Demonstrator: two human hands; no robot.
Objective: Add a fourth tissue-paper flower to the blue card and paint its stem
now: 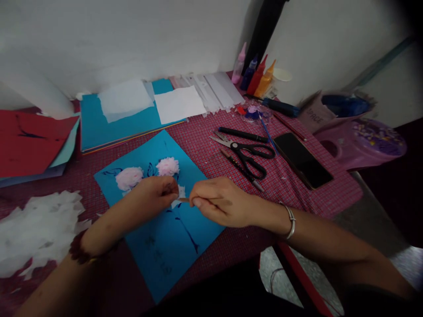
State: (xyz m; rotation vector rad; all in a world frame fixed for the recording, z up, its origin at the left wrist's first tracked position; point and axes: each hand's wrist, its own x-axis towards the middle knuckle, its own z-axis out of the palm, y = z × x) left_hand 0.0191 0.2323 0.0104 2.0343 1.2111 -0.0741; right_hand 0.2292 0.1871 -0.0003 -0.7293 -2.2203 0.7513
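You've got a dark-red beaded bracelet [78, 252] with a small yellowish bit on your left wrist [90, 235], slim silver-coloured metal bangle [293, 223] on your right wrist [272, 215], plus black clothing [216, 293].

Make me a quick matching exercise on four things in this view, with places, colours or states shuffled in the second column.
1. white paper scrap
2. pink paper flowers
3. scissors
4. smartphone

A. on the blue sheet
B. dark screen
C. at the left hand's fingertips
D. black handles

Pairs: 1-C, 2-A, 3-D, 4-B
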